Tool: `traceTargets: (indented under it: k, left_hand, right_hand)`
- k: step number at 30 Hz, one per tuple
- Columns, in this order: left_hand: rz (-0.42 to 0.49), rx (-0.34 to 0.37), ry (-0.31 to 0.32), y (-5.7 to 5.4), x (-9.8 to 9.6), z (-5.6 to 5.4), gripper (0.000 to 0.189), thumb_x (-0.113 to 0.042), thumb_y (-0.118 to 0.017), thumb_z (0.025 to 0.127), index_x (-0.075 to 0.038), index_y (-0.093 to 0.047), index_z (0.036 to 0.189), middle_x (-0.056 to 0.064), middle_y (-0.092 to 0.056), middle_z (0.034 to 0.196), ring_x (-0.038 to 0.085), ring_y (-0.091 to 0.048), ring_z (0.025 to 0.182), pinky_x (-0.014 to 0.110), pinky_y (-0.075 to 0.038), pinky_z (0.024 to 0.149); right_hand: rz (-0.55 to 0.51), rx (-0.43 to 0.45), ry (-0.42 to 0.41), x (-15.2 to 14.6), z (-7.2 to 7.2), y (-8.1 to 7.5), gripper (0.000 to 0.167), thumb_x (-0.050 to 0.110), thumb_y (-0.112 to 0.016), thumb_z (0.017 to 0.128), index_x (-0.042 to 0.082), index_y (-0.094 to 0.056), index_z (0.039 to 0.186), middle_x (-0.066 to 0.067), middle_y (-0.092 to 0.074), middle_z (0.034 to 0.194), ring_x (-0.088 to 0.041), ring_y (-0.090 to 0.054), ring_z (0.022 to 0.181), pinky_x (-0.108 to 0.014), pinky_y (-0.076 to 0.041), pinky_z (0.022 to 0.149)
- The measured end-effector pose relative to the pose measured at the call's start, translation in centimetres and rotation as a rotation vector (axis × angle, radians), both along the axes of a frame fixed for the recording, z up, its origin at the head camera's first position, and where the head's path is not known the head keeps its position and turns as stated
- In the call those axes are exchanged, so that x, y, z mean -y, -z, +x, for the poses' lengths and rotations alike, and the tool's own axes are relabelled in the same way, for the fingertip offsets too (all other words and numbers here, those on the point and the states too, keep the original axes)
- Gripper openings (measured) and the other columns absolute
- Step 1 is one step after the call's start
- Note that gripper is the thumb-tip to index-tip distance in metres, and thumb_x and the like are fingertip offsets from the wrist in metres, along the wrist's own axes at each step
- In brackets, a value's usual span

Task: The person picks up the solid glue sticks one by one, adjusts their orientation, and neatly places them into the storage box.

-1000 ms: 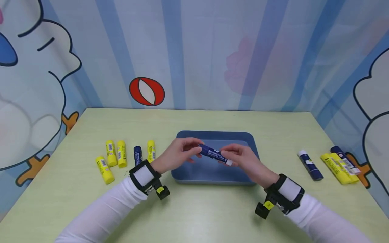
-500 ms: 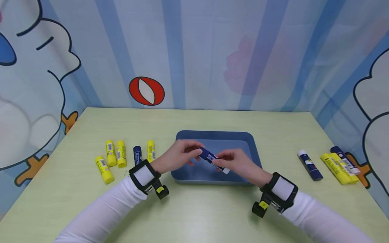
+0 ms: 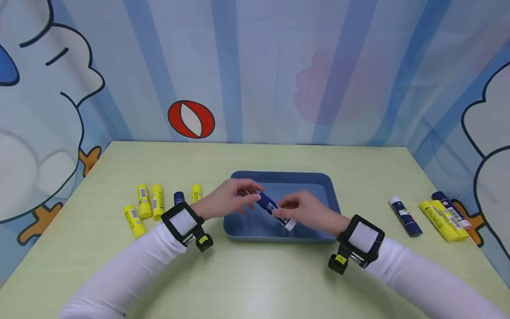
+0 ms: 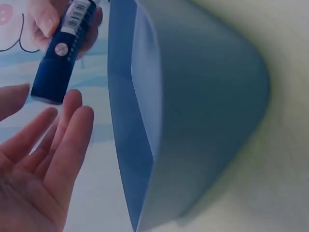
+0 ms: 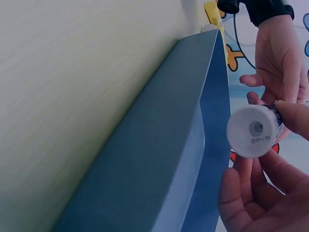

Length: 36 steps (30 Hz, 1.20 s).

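Note:
A dark blue glue stick [image 3: 268, 204] with a white base is held over the blue tray [image 3: 280, 177], tilted with its base toward me. My right hand [image 3: 308, 210] pinches it near the base between thumb and fingers. At its capped end is my left hand [image 3: 229, 198], fingers loosely spread. The left wrist view shows a gap between the left fingertips and the glue stick [image 4: 58, 72]. Its round white base [image 5: 251, 133] faces the camera in the right wrist view. Inside the tray, the part behind my hands is hidden.
Several yellow glue sticks [image 3: 135, 220] lie at the left, with another dark blue one [image 3: 179, 197] partly behind my left wrist. Toward the right edge lie a blue glue stick with a white end [image 3: 405, 217], yellow ones [image 3: 438, 220] and another blue one [image 3: 449, 204].
My left fingers have let go of the glue stick's capped end and drawn slightly left. The right hand has moved a little left with the glue stick, which now tilts more steeply.

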<state>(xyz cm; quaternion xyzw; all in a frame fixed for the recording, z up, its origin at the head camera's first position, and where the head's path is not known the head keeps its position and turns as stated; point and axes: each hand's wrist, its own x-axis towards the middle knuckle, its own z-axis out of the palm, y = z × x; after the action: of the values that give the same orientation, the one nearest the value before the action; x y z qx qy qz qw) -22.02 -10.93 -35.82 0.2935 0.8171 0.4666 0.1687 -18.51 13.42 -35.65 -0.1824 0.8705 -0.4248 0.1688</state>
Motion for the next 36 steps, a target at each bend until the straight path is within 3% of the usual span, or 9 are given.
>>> traceTargets:
  k: [3,6,8,10,14,17,27,36]
  left_hand:
    - [-0.078,-0.143,-0.1,-0.1,0.9,-0.5,0.034,-0.021,-0.06,0.098,-0.003,-0.059,0.127,0.009,-0.064,0.104,0.025,-0.064,0.086,0.034,-0.056,0.069]
    - [-0.181,-0.259,-0.246,-0.3,2.0,-1.0,0.035,-0.025,-0.061,0.097,-0.003,-0.058,0.124,0.008,-0.065,0.101,0.021,-0.06,0.084,0.031,-0.053,0.068]
    - [-0.248,-0.264,-0.332,-0.1,2.7,-1.2,0.035,-0.028,-0.061,0.097,-0.002,-0.056,0.121,0.008,-0.064,0.094,0.021,-0.058,0.077,0.029,-0.05,0.063]
    - [-0.301,-0.196,-0.383,0.1,3.2,-1.3,0.035,-0.03,-0.06,0.097,-0.002,-0.053,0.116,0.009,-0.062,0.085,0.021,-0.058,0.07,0.029,-0.047,0.059]
    - [-0.384,-0.043,-0.376,1.0,3.6,-1.4,0.027,-0.031,-0.059,0.098,-0.005,-0.051,0.102,0.008,-0.06,0.07,0.02,-0.057,0.059,0.028,-0.042,0.052]
    - [-0.387,0.015,-0.336,1.7,3.5,-1.2,0.023,-0.026,-0.056,0.099,-0.004,-0.054,0.094,0.006,-0.061,0.066,0.02,-0.06,0.056,0.028,-0.044,0.05]
    - [-0.312,0.085,-0.352,2.8,3.2,-1.0,0.024,-0.015,-0.05,0.101,-0.001,-0.058,0.084,0.009,-0.06,0.065,0.02,-0.061,0.053,0.029,-0.051,0.051]
    - [-0.269,0.131,-0.364,3.0,2.8,-0.9,0.025,-0.013,-0.047,0.1,0.001,-0.057,0.082,0.01,-0.061,0.064,0.02,-0.062,0.049,0.031,-0.053,0.05]
  right_hand:
    - [0.039,0.02,0.032,0.5,-0.6,-0.1,0.027,0.029,-0.067,0.093,0.004,-0.071,0.102,-0.003,-0.066,0.083,-0.017,-0.057,0.071,-0.032,-0.047,0.063]
    - [0.054,0.076,0.066,0.9,-1.2,-0.3,0.03,0.028,-0.064,0.095,0.001,-0.069,0.107,-0.005,-0.065,0.088,-0.017,-0.058,0.075,-0.035,-0.051,0.068]
    - [0.059,0.118,0.086,1.2,-1.6,-0.4,0.031,0.028,-0.062,0.096,0.001,-0.067,0.11,-0.007,-0.065,0.09,-0.018,-0.059,0.077,-0.037,-0.052,0.072]
    - [0.057,0.151,0.095,1.7,-2.1,-0.5,0.031,0.028,-0.061,0.096,0.001,-0.067,0.111,-0.007,-0.065,0.091,-0.019,-0.06,0.08,-0.037,-0.052,0.075]
    - [0.083,0.186,0.097,2.9,-3.0,-0.3,0.031,0.03,-0.06,0.097,0.002,-0.067,0.109,-0.006,-0.063,0.083,-0.02,-0.06,0.079,-0.034,-0.052,0.073]
    - [0.121,0.192,0.093,3.9,-3.5,0.0,0.029,0.03,-0.061,0.097,0.002,-0.068,0.103,-0.005,-0.061,0.076,-0.019,-0.059,0.075,-0.032,-0.052,0.07]
    - [0.218,0.116,0.039,6.8,-4.7,0.8,0.038,0.03,-0.061,0.096,0.007,-0.063,0.066,-0.005,-0.063,0.065,-0.019,-0.062,0.066,-0.029,-0.047,0.062]
    - [0.268,0.092,0.026,8.5,-5.8,2.1,0.042,0.028,-0.062,0.095,0.007,-0.06,0.059,-0.004,-0.065,0.062,-0.015,-0.063,0.059,-0.026,-0.049,0.056]
